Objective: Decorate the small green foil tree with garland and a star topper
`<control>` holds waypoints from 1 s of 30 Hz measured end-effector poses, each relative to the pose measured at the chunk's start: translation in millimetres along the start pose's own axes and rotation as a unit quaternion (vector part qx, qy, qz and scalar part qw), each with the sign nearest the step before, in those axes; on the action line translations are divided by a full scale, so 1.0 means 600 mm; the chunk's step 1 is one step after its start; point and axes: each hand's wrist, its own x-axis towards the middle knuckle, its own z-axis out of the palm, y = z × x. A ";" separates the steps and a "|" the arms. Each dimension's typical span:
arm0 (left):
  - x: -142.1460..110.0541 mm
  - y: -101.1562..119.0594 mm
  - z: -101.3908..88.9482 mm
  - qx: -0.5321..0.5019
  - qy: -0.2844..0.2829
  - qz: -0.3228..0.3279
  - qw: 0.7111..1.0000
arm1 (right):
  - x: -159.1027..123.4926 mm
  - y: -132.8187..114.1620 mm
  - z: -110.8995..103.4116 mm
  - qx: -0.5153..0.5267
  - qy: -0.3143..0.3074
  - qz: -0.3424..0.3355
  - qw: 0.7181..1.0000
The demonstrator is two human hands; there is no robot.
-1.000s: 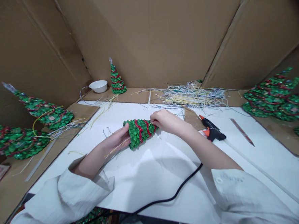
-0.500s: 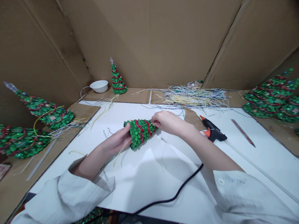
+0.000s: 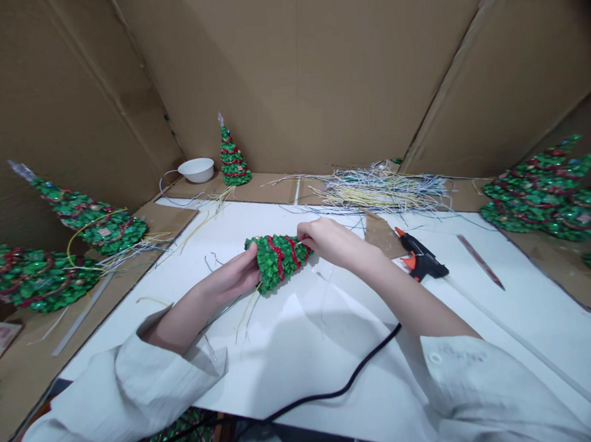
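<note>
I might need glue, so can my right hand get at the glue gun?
Probably yes: the glue gun lies beside the right forearm with nothing on top, though the right hand is busy at the held tree.

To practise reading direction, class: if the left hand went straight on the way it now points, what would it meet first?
The tilted Christmas tree, whose wide base the left hand touches. Past it, the right hand seems next in line, though depth is unclear.
</note>
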 end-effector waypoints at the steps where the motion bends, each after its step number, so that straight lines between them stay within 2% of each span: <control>1: 0.000 0.000 0.000 0.001 0.003 -0.001 1.000 | 0.000 0.001 0.000 0.000 0.000 -0.003 1.000; 9: 0.000 0.001 0.002 0.016 0.025 0.001 1.000 | 0.002 -0.002 0.001 -0.023 0.010 -0.041 0.999; 15: 0.001 0.001 0.008 0.016 0.040 0.007 0.999 | 0.003 -0.001 0.007 -0.019 0.012 -0.026 0.999; 20: 0.001 -0.002 0.002 -0.010 0.026 0.014 1.000 | 0.004 0.008 0.007 0.057 0.011 -0.009 0.998; 30: 0.004 -0.005 -0.001 -0.025 0.004 0.016 1.000 | 0.007 0.005 0.014 0.014 0.027 -0.007 0.999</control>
